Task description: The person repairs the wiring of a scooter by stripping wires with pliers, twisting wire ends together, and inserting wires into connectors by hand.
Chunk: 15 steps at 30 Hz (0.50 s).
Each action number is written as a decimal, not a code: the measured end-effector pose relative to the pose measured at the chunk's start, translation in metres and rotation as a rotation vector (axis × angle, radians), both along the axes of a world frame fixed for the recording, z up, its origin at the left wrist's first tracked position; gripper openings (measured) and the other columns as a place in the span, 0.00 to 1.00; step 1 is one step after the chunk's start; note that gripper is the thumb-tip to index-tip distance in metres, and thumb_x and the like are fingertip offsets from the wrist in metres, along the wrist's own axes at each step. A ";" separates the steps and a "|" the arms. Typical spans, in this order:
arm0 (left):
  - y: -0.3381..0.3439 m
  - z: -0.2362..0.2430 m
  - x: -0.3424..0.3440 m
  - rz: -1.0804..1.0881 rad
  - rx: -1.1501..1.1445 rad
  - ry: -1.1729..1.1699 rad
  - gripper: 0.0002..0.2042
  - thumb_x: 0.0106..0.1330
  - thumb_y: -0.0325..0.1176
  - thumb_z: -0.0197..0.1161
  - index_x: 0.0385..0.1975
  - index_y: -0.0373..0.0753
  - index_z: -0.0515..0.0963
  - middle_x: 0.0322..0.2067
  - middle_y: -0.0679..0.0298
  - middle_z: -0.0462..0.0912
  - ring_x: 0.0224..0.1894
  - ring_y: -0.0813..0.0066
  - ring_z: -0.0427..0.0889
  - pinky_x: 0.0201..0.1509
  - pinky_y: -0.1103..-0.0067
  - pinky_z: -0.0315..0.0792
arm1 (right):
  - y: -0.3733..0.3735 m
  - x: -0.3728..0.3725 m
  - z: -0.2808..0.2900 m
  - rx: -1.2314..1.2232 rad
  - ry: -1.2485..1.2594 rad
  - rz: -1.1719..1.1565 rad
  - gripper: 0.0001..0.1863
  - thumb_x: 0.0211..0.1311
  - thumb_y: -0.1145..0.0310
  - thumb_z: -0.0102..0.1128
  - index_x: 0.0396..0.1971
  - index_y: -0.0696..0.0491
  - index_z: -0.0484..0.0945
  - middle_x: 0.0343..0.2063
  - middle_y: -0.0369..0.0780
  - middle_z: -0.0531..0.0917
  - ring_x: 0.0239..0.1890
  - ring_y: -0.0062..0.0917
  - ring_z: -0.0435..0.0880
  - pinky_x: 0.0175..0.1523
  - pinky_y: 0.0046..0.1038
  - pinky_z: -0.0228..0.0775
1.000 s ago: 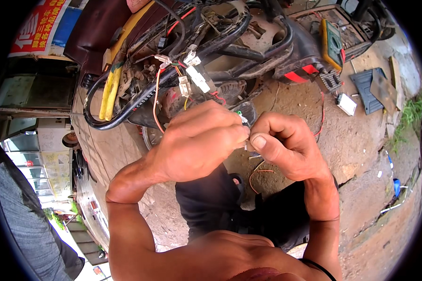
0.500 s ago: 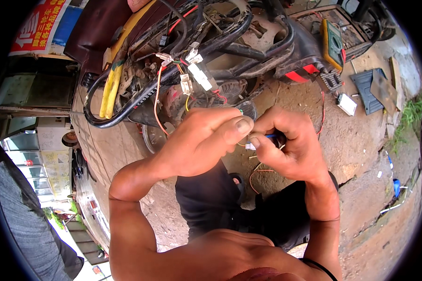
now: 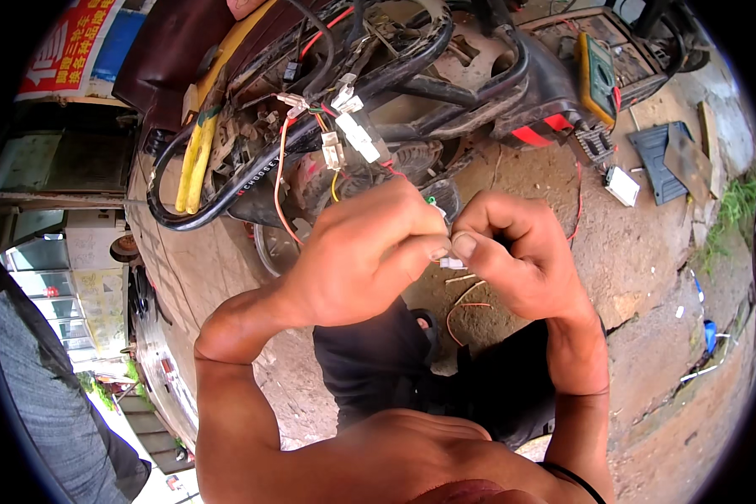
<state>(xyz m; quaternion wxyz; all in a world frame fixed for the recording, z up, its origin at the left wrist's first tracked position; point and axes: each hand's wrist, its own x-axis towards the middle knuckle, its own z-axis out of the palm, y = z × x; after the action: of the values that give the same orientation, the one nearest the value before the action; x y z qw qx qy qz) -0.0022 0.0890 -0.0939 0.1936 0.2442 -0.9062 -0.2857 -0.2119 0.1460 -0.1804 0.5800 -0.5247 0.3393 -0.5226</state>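
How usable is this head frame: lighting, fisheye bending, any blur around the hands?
Head view: bright, even daylight, no harsh glare; the picture sits in a black circular rim and straight edges bow near it; the left hand and right hand are sharp at centre, pinching a small white plastic connector that is mostly hidden by fingers; the yellow handheld meter near the rim looks squeezed.

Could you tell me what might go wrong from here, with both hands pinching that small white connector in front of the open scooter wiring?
1. The small white connector is pinched only at the fingertips of the left hand and right hand; it could slip and drop onto the dirt ground.
2. Loose orange wires hang below the hands and may snag or pull free.
3. Several similar white plugs dangle from the scooter frame; mismatching seems possible.
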 end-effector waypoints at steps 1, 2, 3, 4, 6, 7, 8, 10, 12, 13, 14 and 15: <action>0.000 -0.002 0.000 0.000 0.001 0.001 0.04 0.67 0.21 0.69 0.39 0.32 0.81 0.32 0.59 0.82 0.31 0.69 0.81 0.36 0.75 0.76 | 0.000 -0.001 -0.001 0.001 0.001 0.000 0.12 0.68 0.66 0.65 0.29 0.59 0.78 0.17 0.30 0.71 0.21 0.13 0.66 0.25 0.24 0.59; -0.001 -0.005 0.000 -0.044 -0.089 0.066 0.07 0.63 0.19 0.70 0.39 0.32 0.81 0.32 0.57 0.82 0.32 0.64 0.82 0.37 0.73 0.78 | -0.001 -0.002 -0.002 0.011 -0.026 0.043 0.13 0.70 0.66 0.63 0.28 0.58 0.77 0.17 0.29 0.71 0.21 0.12 0.64 0.25 0.24 0.58; -0.001 -0.008 0.000 -0.089 -0.178 0.131 0.10 0.58 0.17 0.72 0.39 0.32 0.82 0.33 0.55 0.83 0.32 0.60 0.84 0.37 0.71 0.79 | -0.001 -0.002 -0.003 0.022 -0.053 0.086 0.15 0.72 0.65 0.61 0.27 0.58 0.76 0.17 0.28 0.70 0.22 0.12 0.63 0.25 0.25 0.57; -0.002 -0.008 0.001 -0.087 -0.178 0.130 0.10 0.58 0.17 0.72 0.39 0.32 0.82 0.33 0.55 0.83 0.32 0.60 0.84 0.37 0.71 0.79 | -0.001 -0.001 -0.001 0.022 -0.054 0.088 0.15 0.72 0.65 0.61 0.27 0.58 0.76 0.17 0.28 0.70 0.22 0.12 0.63 0.25 0.25 0.57; -0.005 -0.008 0.004 -0.153 -0.306 0.104 0.13 0.56 0.16 0.74 0.41 0.31 0.82 0.34 0.56 0.83 0.33 0.58 0.84 0.36 0.68 0.81 | 0.001 -0.001 0.008 0.213 -0.231 0.226 0.17 0.76 0.65 0.57 0.25 0.57 0.75 0.18 0.28 0.71 0.22 0.11 0.63 0.25 0.24 0.56; -0.005 -0.008 0.005 -0.153 -0.306 0.105 0.13 0.56 0.16 0.74 0.41 0.31 0.82 0.34 0.56 0.83 0.33 0.58 0.84 0.36 0.68 0.81 | 0.001 -0.002 0.010 0.213 -0.230 0.225 0.17 0.76 0.65 0.57 0.25 0.57 0.75 0.18 0.28 0.71 0.22 0.11 0.63 0.25 0.24 0.56; -0.005 -0.009 0.005 -0.157 -0.321 0.121 0.14 0.55 0.15 0.74 0.41 0.31 0.82 0.34 0.56 0.84 0.33 0.58 0.84 0.36 0.67 0.81 | 0.001 -0.003 0.011 0.265 -0.255 0.264 0.18 0.78 0.64 0.56 0.25 0.57 0.75 0.19 0.28 0.71 0.23 0.11 0.64 0.26 0.23 0.56; -0.006 -0.009 0.005 -0.161 -0.336 0.139 0.14 0.55 0.15 0.74 0.41 0.31 0.82 0.34 0.56 0.84 0.33 0.58 0.84 0.36 0.67 0.81 | 0.001 -0.002 0.012 0.318 -0.279 0.303 0.19 0.79 0.62 0.55 0.25 0.57 0.76 0.19 0.28 0.71 0.23 0.10 0.64 0.26 0.22 0.56; -0.008 -0.009 0.006 -0.131 -0.308 0.161 0.14 0.55 0.16 0.74 0.41 0.30 0.81 0.34 0.55 0.84 0.32 0.58 0.85 0.36 0.67 0.81 | 0.003 0.001 0.012 0.285 -0.303 0.217 0.17 0.78 0.62 0.60 0.29 0.57 0.77 0.20 0.27 0.72 0.24 0.09 0.65 0.27 0.20 0.55; -0.008 -0.009 0.007 -0.130 -0.310 0.161 0.14 0.55 0.16 0.74 0.41 0.30 0.81 0.34 0.55 0.84 0.32 0.58 0.85 0.36 0.67 0.81 | 0.003 0.004 0.010 0.283 -0.303 0.218 0.17 0.78 0.62 0.60 0.29 0.57 0.77 0.20 0.27 0.72 0.24 0.09 0.65 0.27 0.20 0.55; -0.009 -0.010 0.008 -0.123 -0.300 0.158 0.14 0.56 0.16 0.74 0.41 0.30 0.81 0.34 0.55 0.84 0.32 0.59 0.85 0.36 0.68 0.81 | 0.004 0.006 0.007 0.217 -0.319 0.160 0.14 0.76 0.63 0.63 0.31 0.57 0.78 0.21 0.27 0.72 0.24 0.09 0.65 0.27 0.20 0.55; -0.009 -0.009 0.008 -0.116 -0.291 0.155 0.14 0.56 0.16 0.74 0.42 0.31 0.81 0.34 0.55 0.84 0.32 0.59 0.85 0.36 0.68 0.81 | 0.004 0.008 0.005 0.151 -0.335 0.102 0.12 0.75 0.64 0.65 0.34 0.57 0.79 0.21 0.27 0.72 0.24 0.09 0.65 0.27 0.20 0.56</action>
<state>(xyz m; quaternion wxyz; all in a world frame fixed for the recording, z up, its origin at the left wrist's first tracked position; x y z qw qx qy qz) 0.0062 0.0802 -0.1033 0.2797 0.1381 -0.9329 -0.1801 -0.2036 0.1496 -0.1753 0.6920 -0.4021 0.2493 -0.5453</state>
